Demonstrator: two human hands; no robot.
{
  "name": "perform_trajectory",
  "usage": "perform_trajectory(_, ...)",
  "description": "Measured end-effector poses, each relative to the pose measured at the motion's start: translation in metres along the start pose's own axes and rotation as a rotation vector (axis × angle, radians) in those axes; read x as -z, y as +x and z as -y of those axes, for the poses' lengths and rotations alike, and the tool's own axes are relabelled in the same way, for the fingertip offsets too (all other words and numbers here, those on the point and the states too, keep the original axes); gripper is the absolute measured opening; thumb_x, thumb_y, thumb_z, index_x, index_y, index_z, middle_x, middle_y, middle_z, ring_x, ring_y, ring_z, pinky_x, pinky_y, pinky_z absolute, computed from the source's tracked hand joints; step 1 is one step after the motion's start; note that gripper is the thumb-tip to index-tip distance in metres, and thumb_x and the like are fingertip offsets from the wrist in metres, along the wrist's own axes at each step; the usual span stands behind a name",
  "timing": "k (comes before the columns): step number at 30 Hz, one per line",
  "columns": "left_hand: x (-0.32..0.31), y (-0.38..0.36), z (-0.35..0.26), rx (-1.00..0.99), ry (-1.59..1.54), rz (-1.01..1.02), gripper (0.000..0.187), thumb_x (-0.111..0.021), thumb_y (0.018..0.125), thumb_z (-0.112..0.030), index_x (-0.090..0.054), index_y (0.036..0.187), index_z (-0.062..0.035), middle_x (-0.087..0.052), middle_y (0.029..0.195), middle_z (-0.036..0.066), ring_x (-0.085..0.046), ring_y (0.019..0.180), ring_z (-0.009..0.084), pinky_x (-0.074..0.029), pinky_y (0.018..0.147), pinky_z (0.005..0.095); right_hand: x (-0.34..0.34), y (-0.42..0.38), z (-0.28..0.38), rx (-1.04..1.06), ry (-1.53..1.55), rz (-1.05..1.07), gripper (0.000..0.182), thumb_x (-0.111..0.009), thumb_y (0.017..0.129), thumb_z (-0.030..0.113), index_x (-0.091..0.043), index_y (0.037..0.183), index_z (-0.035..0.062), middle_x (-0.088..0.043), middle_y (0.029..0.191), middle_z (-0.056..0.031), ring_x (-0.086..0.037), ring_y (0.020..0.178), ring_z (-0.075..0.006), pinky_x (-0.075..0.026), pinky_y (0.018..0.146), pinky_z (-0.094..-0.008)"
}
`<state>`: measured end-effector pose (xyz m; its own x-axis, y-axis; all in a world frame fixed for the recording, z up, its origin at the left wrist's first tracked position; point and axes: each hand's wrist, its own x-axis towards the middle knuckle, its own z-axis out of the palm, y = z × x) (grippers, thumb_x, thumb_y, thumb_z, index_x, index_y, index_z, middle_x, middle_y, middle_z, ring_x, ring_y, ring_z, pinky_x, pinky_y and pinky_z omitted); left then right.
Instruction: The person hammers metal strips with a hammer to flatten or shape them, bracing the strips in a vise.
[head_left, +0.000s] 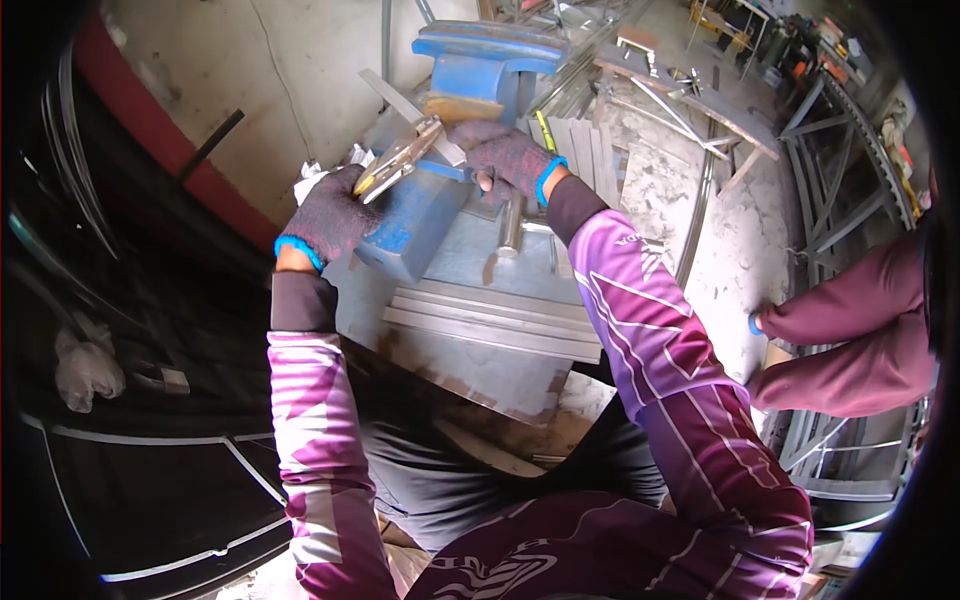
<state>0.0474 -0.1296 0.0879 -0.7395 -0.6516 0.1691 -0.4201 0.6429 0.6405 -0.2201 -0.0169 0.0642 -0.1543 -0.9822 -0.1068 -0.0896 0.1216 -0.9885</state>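
My left hand (332,215), in a dark knit glove with a blue cuff, is closed around the handles of locking pliers (402,158). The pliers' jaws lie over a flat metal strip (392,97) that slants across the blue bench vise (415,215). At the strip's near right end is my right hand (508,160), gloved the same way, with curled fingers against the metal. A bare thumb tip shows through that glove. Exactly how the fingers meet the strip is partly hidden. Below my right hand the vise's steel screw and handle (511,228) stick out.
Several flat metal bars (490,318) lie along the metal bench top (470,375) in front of me. More grey bars (580,150) lie beyond my right hand. A person's legs (850,340) are at the right, near a metal frame (840,190). A low wooden bench (700,100) stands farther back.
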Motion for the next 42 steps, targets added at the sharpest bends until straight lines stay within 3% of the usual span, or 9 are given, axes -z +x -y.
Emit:
perform_trajectory(4, 0.010, 0.013, -0.010, 0.113, 0.117, 0.223, 0.035, -0.069, 0.075, -0.018, -0.069, 0.107, -0.0033, -0.070, 0.081, 0.016, -0.068, 0.075, 0.0278, -0.053, 0.072, 0.0386, 0.002, -0.006, 0.005, -0.024, -0.079, 0.042, 0.040, -0.058, 0.090, 0.012, -0.061, 0.130, 0.0130, -0.054, 0.073, -0.0022, -0.054, 0.057, -0.0113, -0.048, 0.047, -0.0314)
perform_trajectory(7, 0.005, 0.017, -0.014, 0.144, 0.233, 0.267, 0.035, -0.069, 0.076, -0.020, -0.069, 0.108, -0.0044, -0.071, 0.086, 0.018, -0.069, 0.080, 0.0317, -0.054, 0.075, 0.0408, 0.001, 0.000, -0.007, 0.075, 0.005, 0.037, 0.026, -0.053, 0.089, 0.012, -0.062, 0.114, 0.0096, -0.051, 0.068, -0.0031, -0.051, 0.050, -0.0132, -0.043, 0.040, -0.0320)
perform_trajectory(9, 0.001, 0.019, -0.008, 0.102, 0.300, 0.260, 0.036, -0.068, 0.076, -0.021, -0.069, 0.109, -0.0049, -0.071, 0.089, 0.019, -0.069, 0.082, 0.0340, -0.054, 0.077, 0.0421, 0.001, -0.003, -0.006, 0.048, 0.100, 0.025, 0.045, -0.059, 0.093, 0.017, -0.058, 0.138, 0.0145, -0.054, 0.074, -0.0022, -0.053, 0.059, -0.0115, -0.044, 0.044, -0.0298)
perform_trajectory(11, -0.001, 0.020, -0.006, 0.117, 0.222, 0.240, 0.061, -0.067, 0.076, -0.012, -0.059, 0.136, -0.0032, -0.057, 0.074, 0.003, -0.054, 0.062, 0.0125, -0.046, 0.059, 0.0300, 0.002, -0.003, -0.008, 0.039, 0.088, 0.035, 0.046, -0.059, 0.094, 0.018, -0.058, 0.139, 0.0143, -0.055, 0.075, -0.0023, -0.053, 0.059, -0.0108, -0.044, 0.045, -0.0294)
perform_trajectory(12, 0.000, 0.021, -0.007, 0.117, 0.230, 0.246, 0.061, -0.067, 0.076, -0.012, -0.059, 0.136, -0.0032, -0.057, 0.074, 0.003, -0.054, 0.062, 0.0125, -0.046, 0.059, 0.0300, 0.003, -0.003, -0.009, 0.029, 0.062, 0.043, 0.047, -0.059, 0.094, 0.019, -0.057, 0.141, 0.0141, -0.056, 0.076, -0.0023, -0.053, 0.060, -0.0101, -0.044, 0.045, -0.0289)
perform_trajectory(16, -0.003, 0.023, -0.008, 0.097, 0.352, 0.257, 0.063, -0.068, 0.080, -0.019, -0.056, 0.140, -0.0010, -0.069, 0.091, 0.017, -0.068, 0.084, 0.0270, -0.053, 0.078, 0.0366, 0.002, -0.004, -0.014, 0.091, 0.070, 0.045, 0.046, -0.059, 0.094, 0.021, -0.057, 0.140, 0.0134, -0.057, 0.081, -0.0020, -0.053, 0.061, -0.0092, -0.045, 0.047, -0.0282)
perform_trajectory(18, -0.004, 0.021, -0.013, 0.049, 0.412, 0.216, 0.063, -0.068, 0.082, -0.020, -0.055, 0.139, 0.0003, -0.071, 0.099, 0.023, -0.070, 0.094, 0.0327, -0.053, 0.086, 0.0382, 0.000, -0.005, -0.014, 0.142, 0.059, 0.018, 0.025, -0.054, 0.091, 0.018, -0.061, 0.114, 0.0111, -0.049, 0.067, -0.0021, -0.047, 0.053, -0.0111, -0.046, 0.043, -0.0327)
perform_trajectory(20, -0.003, 0.018, -0.018, 0.095, 0.404, 0.224, 0.061, -0.068, 0.084, -0.023, -0.055, 0.138, 0.0017, -0.069, 0.113, 0.029, -0.068, 0.108, 0.0384, -0.052, 0.094, 0.0393, -0.002, -0.003, -0.016, 0.139, 0.090, 0.004, 0.027, -0.054, 0.092, 0.018, -0.061, 0.116, 0.0113, -0.050, 0.068, -0.0021, -0.048, 0.052, -0.0111, -0.046, 0.043, -0.0323)
perform_trajectory(42, -0.007, 0.019, -0.016, 0.043, 0.458, 0.193, 0.055, -0.066, 0.086, -0.026, -0.058, 0.132, 0.0022, -0.069, 0.105, 0.030, -0.068, 0.102, 0.0434, -0.054, 0.090, 0.0451, -0.003, 0.000, -0.027, 0.125, 0.201, 0.012, 0.050, -0.058, 0.093, 0.021, -0.053, 0.142, 0.0132, -0.055, 0.070, -0.0032, -0.053, 0.051, -0.0127, -0.047, 0.040, -0.0297)
